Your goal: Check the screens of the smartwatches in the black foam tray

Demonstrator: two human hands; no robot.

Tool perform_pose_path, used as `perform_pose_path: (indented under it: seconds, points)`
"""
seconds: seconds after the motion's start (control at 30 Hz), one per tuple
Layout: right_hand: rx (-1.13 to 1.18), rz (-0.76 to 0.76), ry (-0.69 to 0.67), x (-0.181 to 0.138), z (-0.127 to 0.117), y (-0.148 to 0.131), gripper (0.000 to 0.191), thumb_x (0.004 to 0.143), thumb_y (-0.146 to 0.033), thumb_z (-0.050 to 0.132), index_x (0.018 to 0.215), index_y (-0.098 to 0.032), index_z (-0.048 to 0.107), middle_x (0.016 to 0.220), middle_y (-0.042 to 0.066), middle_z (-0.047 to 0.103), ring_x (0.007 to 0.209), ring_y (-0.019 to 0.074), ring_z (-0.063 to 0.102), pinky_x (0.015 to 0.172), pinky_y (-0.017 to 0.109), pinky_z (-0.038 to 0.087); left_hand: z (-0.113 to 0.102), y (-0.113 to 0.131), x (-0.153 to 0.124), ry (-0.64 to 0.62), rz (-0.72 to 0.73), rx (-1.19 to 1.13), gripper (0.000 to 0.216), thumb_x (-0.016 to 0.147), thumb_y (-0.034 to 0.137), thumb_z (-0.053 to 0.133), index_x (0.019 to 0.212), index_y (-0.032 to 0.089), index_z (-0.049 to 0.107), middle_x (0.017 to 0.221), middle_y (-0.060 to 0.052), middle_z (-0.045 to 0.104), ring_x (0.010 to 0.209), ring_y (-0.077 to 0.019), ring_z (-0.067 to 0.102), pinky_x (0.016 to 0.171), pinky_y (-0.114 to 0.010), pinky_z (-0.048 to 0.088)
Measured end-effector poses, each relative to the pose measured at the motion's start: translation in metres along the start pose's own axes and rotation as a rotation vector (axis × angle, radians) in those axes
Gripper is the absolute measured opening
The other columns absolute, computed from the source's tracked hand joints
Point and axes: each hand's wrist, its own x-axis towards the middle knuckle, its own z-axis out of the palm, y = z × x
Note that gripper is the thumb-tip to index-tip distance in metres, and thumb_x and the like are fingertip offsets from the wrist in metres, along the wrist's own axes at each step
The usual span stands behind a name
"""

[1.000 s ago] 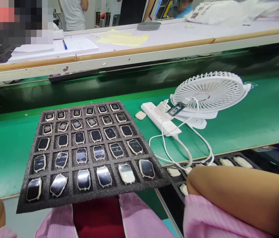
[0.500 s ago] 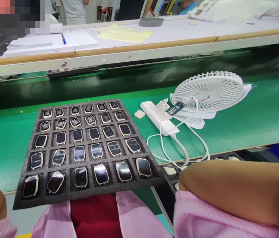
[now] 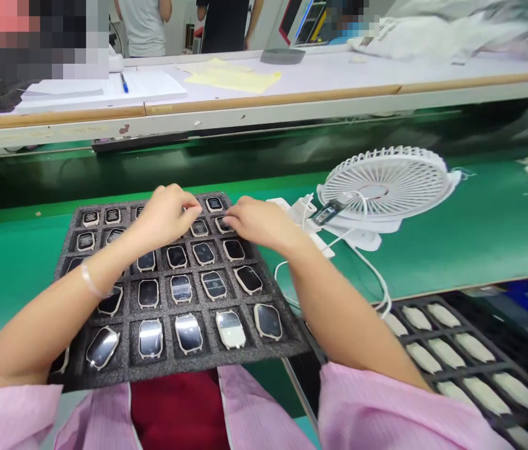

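Note:
A dark foam tray (image 3: 127,306) holds rows of smartwatches with pale cases, such as one watch (image 3: 267,321) in the front right compartment. Over the back rows, my left hand (image 3: 165,212) is closed, its thumb and fingers curled together; what they hold, if anything, is hidden. My right hand (image 3: 261,222) reaches in from the right, fingertips pinched at a smartwatch (image 3: 221,225) in the second row from the back, right column. That watch is partly covered by the fingers and still in its compartment. My left forearm covers several watches on the left side.
A white fan (image 3: 385,184) and a power strip with cables (image 3: 324,244) sit right of the tray on the green bench (image 3: 479,231). Lower right, another dark tray (image 3: 474,337) holds pale pieces. Papers (image 3: 104,90) and a blue pen (image 3: 124,82) lie on the shelf behind; people stand beyond.
Both hands, out of view before, have come in over the tray's back rows. The view has shifted a little, showing more of the lower right tray. One front-row watch now reflects brightly.

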Motion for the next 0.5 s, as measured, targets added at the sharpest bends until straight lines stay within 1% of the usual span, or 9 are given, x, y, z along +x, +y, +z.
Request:
perform_pose_path:
  seconds: [0.07,0.1,0.17,0.23,0.27,0.33,0.37,0.43,0.5]
  points:
    - [-0.054,0.033,-0.02,0.007,0.01,-0.013,0.043,0.104,-0.036,0.039,0.118,-0.008,0.067,0.122,0.021,0.061,0.111,0.0333,0.063,0.089,0.04,0.046,0.021,0.007,0.011,-0.077,-0.038,0.131,0.032,0.095,0.033,0.049,0.098,0.013,0.073,0.107,-0.012,0.067,0.11,-0.029,0.057,0.097,-0.044,0.043]
    - [-0.064,0.041,-0.024,0.011,0.015,-0.017,0.046,0.103,-0.039,0.039,0.119,-0.006,0.067,0.122,0.023,0.06,0.111,0.0343,0.063,0.088,0.04,0.046,0.032,0.009,0.016,-0.115,-0.076,0.21,0.032,0.094,0.033,0.05,0.098,0.011,0.073,0.11,-0.015,0.065,0.114,-0.0317,0.055,0.097,-0.045,0.043]
    - [-0.057,0.049,-0.023,0.019,0.025,-0.02,0.048,0.102,-0.041,0.04,0.12,-0.004,0.065,0.124,0.026,0.057,0.111,0.0356,0.063,0.089,0.042,0.046,0.05,0.011,0.024,-0.147,-0.107,0.25,0.036,0.091,0.038,0.056,0.098,0.007,0.072,0.116,-0.021,0.062,0.117,-0.0371,0.052,0.097,-0.048,0.042]
    - [-0.001,0.036,-0.012,0.025,0.031,-0.018,0.047,0.1,-0.042,0.044,0.121,-0.004,0.061,0.126,0.027,0.056,0.114,0.0366,0.061,0.089,0.043,0.046,0.061,0.009,0.027,-0.153,-0.12,0.218,0.037,0.088,0.042,0.06,0.099,0.008,0.071,0.119,-0.022,0.06,0.119,-0.0394,0.05,0.097,-0.049,0.041]
    - [0.043,0.029,0.0,0.027,0.033,-0.017,0.047,0.099,-0.042,0.047,0.123,-0.004,0.059,0.125,0.026,0.058,0.114,0.0369,0.061,0.089,0.043,0.047,0.064,0.007,0.028,-0.147,-0.133,0.166,0.036,0.085,0.043,0.064,0.098,0.009,0.069,0.118,-0.021,0.061,0.119,-0.0395,0.049,0.097,-0.05,0.04]
    - [0.137,0.031,0.013,0.029,0.033,-0.015,0.046,0.095,-0.041,0.054,0.125,-0.006,0.053,0.119,0.023,0.063,0.112,0.0368,0.062,0.086,0.042,0.048,0.064,0.004,0.028,-0.128,-0.158,0.028,0.028,0.081,0.038,0.07,0.094,0.013,0.066,0.111,-0.017,0.063,0.116,-0.0375,0.051,0.096,-0.048,0.041]
    - [0.171,0.04,0.009,0.029,0.032,-0.015,0.045,0.094,-0.039,0.055,0.125,-0.007,0.051,0.116,0.022,0.065,0.11,0.0368,0.063,0.084,0.042,0.048,0.062,0.003,0.027,-0.129,-0.155,-0.035,0.024,0.079,0.034,0.071,0.092,0.015,0.064,0.105,-0.014,0.064,0.111,-0.0344,0.055,0.094,-0.046,0.042]
    - [0.199,0.048,-0.02,0.027,0.028,-0.015,0.04,0.093,-0.033,0.055,0.123,-0.008,0.049,0.111,0.022,0.068,0.106,0.0374,0.065,0.081,0.042,0.048,0.055,0.0,0.024,-0.134,-0.098,-0.163,0.017,0.078,0.025,0.071,0.088,0.018,0.059,0.094,-0.007,0.066,0.096,-0.0257,0.061,0.086,-0.038,0.047]
    - [0.225,0.039,-0.013,0.025,0.024,-0.015,0.034,0.093,-0.028,0.055,0.12,-0.009,0.049,0.109,0.023,0.068,0.102,0.0376,0.066,0.078,0.042,0.047,0.044,-0.004,0.018,-0.106,-0.067,-0.389,0.016,0.076,0.018,0.068,0.084,0.019,0.054,0.086,-0.002,0.066,0.081,-0.0186,0.063,0.077,-0.032,0.049]
